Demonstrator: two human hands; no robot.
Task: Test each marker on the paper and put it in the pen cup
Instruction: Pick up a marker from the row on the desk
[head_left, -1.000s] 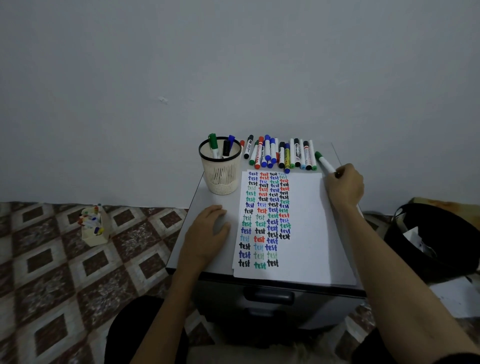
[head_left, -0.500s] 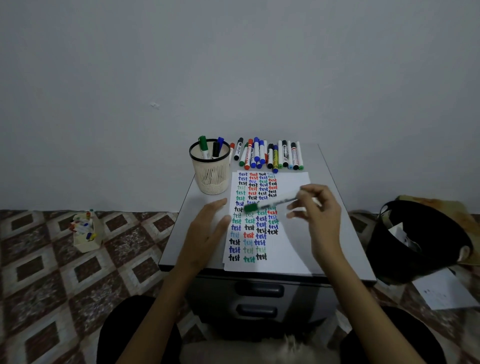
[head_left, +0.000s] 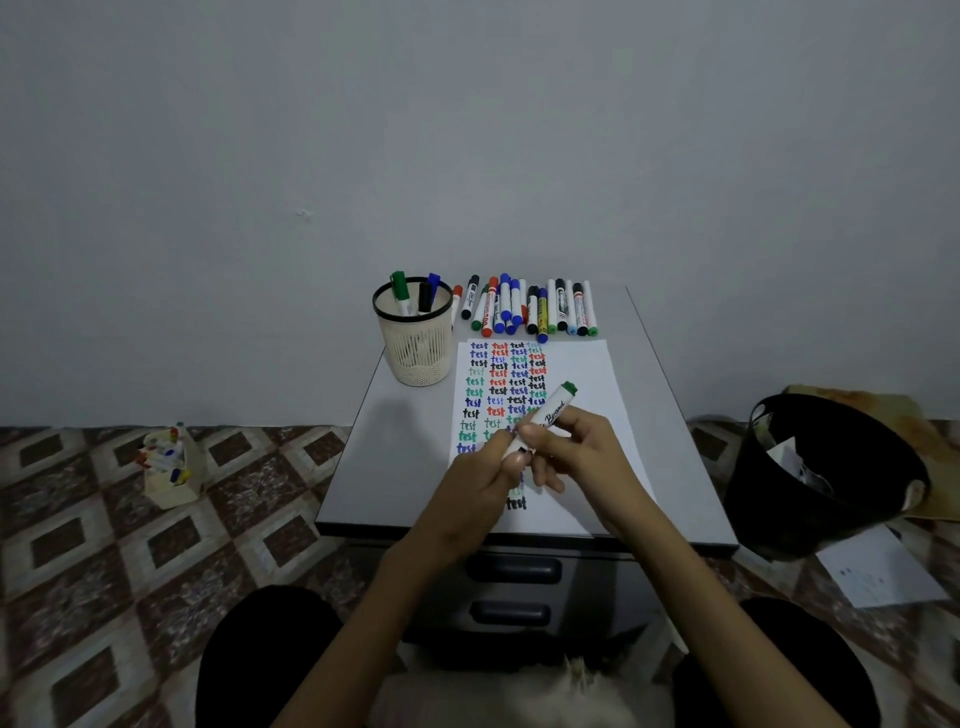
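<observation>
- The green marker (head_left: 550, 413) is held tilted just above the middle of the paper (head_left: 587, 374), its green end pointing up and away and its lower end hidden between the two hands.
- The right hand (head_left: 582, 452) is curled round the barrel. The left hand (head_left: 478, 478) pinches the lower end, probably the cap, though that end is mostly covered.
- A second ago the right hand was taking this marker from the right end of the row of markers (head_left: 530, 306), and the left hand lay flat on the cabinet top (head_left: 395, 447). Now the left hand has lifted and met the right over the sheet.
- So the pick is done and uncapping seems to be the step in hand; no fresh mark from this marker can be made out yet.
- The paper already carries columns of "test" in several colours.
- The pen cup (head_left: 418, 348), just left of the paper's far corner, holds three markers. Many more lie in the row, so most of the task remains.
- A black bin (head_left: 831, 467) stands on the floor to the right.
</observation>
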